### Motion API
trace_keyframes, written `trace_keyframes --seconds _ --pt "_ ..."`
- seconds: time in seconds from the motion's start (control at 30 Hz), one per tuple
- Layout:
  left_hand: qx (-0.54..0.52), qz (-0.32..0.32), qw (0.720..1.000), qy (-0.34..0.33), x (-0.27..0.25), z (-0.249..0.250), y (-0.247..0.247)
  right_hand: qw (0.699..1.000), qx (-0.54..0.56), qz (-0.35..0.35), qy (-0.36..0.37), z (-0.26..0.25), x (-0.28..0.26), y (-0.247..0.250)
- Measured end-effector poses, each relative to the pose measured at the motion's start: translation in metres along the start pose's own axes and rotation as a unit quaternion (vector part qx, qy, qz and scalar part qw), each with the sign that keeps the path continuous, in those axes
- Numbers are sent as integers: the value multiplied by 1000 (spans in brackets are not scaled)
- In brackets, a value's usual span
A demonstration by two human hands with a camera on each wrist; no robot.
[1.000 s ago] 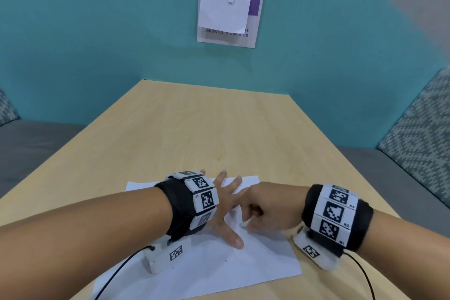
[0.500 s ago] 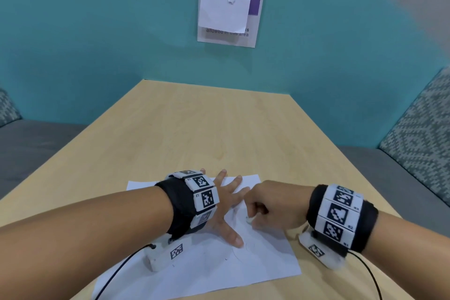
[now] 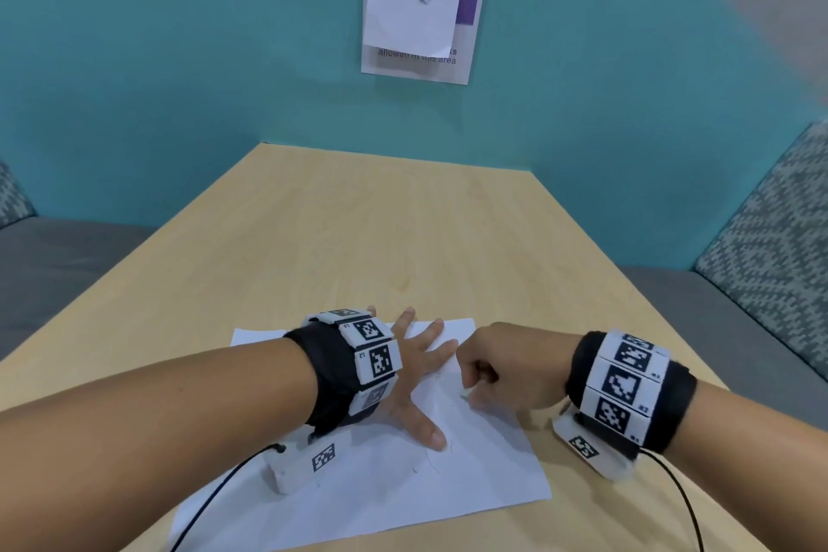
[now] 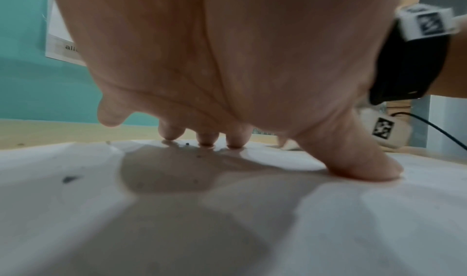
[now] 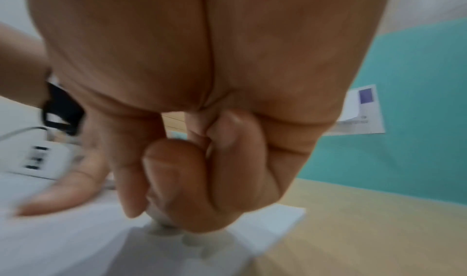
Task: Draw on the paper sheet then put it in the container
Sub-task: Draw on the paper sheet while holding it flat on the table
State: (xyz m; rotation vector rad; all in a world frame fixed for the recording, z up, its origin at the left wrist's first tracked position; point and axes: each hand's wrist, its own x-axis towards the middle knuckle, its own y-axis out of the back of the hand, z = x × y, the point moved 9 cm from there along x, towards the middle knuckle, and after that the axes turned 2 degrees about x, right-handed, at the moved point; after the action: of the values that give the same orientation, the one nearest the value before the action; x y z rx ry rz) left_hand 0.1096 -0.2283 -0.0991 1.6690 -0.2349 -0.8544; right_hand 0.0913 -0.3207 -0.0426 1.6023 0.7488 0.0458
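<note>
Lying flat at the near end of the table (image 3: 403, 229): the paper sheet (image 3: 403, 502), long axis judged to run near to far, tilted a little so that its short far edge points just left of the wall notice (image 3: 421, 25); hard to be sure through the wide lens. On the sheet's near half, a few faint thin lines (image 3: 432, 462), just beside the thumb tip. At the sheet's middle, left hand (image 3: 416, 376) spread wide, fingers straight, fingertips and thumb pressing the sheet down. Just right of it, over the sheet's right half, right hand (image 3: 506, 372) curled tight, pinching a small white stub (image 3: 466, 393) with its tip at the sheet; kind of tool not clear. Since a second ago, stub tip crept a little toward the sheet's far edge and away from the thumb; left hand unmoved. Read as drawing under way, not finished. Beyond the sheet's far edge, bare wood, then the notice. No container in view.
</note>
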Motion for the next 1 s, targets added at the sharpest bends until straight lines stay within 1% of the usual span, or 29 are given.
trace_keyframes --seconds 0.07,0.1,0.23,0.37,0.4,0.53,0.63,0.77,0.83,0.9,1.0 --pt "5 -4 1000 -2 0 0 0 999 8 -22 31 -16 -8 -14" --pt "6 -5 1000 -2 0 0 0 999 13 -23 36 -18 -9 -14" --pt "0 -9 1000 -1 -2 0 1 1000 19 4 -3 1 -4 2" --pt "9 0 1000 -4 -2 0 1 999 6 -17 47 -25 -11 -19" --pt "11 2 1000 -6 -2 0 1 999 2 -19 49 -27 -12 -18" --pt "16 -13 1000 6 -5 2 4 1000 10 8 5 -6 -3 -1" --pt "14 7 1000 1 -15 6 9 1000 9 19 17 -7 1 -3" --pt "0 -33 999 -11 -34 9 -4 999 10 31 9 -4 1 -3" --pt "-16 -35 999 -13 -37 9 -8 999 -5 33 6 -7 -1 -1" --pt "-37 -33 999 -19 -36 9 -9 999 -9 22 23 -21 -5 -8" --pt "-48 -28 998 -29 -35 10 -10 997 -15 -9 82 -58 -16 -27"
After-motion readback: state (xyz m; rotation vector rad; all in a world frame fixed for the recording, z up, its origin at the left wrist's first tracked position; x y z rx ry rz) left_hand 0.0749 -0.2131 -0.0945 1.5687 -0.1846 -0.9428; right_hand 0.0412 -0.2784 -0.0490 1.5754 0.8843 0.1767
